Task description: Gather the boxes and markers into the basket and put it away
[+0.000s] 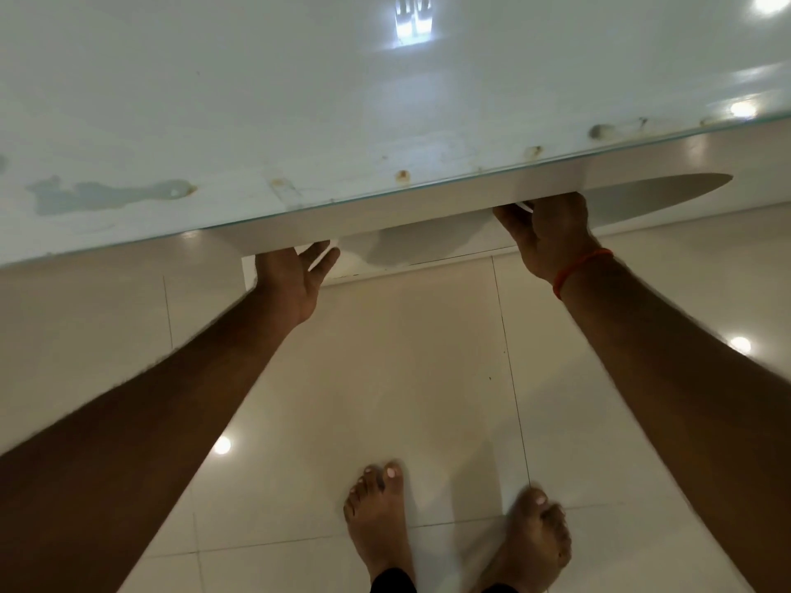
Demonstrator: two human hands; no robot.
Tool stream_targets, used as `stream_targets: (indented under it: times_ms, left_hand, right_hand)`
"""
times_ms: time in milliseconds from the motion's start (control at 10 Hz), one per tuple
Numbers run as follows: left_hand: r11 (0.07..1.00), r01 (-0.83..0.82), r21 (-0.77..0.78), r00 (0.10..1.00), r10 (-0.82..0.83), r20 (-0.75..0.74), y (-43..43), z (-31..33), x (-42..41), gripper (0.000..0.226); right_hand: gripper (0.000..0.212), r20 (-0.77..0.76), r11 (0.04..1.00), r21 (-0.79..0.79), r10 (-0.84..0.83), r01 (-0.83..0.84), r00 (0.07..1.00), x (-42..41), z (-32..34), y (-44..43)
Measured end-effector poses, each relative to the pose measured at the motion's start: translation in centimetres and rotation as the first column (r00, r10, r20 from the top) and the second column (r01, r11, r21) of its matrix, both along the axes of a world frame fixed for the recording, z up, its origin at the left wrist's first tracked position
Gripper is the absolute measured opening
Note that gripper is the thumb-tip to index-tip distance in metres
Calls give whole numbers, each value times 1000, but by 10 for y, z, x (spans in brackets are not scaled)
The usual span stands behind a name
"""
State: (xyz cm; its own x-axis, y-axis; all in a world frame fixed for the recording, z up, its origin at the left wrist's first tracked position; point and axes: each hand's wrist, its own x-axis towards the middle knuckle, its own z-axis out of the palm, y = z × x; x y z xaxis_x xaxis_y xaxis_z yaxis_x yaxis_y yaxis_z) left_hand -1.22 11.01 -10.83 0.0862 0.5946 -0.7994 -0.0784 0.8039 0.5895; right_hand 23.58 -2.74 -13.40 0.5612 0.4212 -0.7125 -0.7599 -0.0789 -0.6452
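Both arms extended forward and down, elbows nearly straight. Left hand (295,280) palm up, fingers spread and partly hidden. Right hand (543,233) knuckles up, fingers curled, orange thread (578,267) at the wrist. Bare feet (379,520) planted, toes forward.

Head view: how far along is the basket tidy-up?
Looks late-stage. Done, apparently: the glass tabletop shows no boxes or markers, only stains. In hand: the left hand and right hand both reach under the table's edge, each touching something thin and white; the basket itself is hidden, so I cannot confirm it. Left: finishing the stow below and pulling the hands out.
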Motion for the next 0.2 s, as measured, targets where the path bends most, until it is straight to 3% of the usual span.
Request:
stream_targets:
  times_ms: [100,200]
  left_hand:
    - [1000,-11,4,1000,11,5,-4,2,-5,42]
    - [999,26,37,996,-23,-83,-21,6,-11,32]
  right_hand:
    - [36,36,998,-60,13,-11,999,-4,2,-2]
    - [27,32,989,-132,64,-59,997,-20,3,-17]
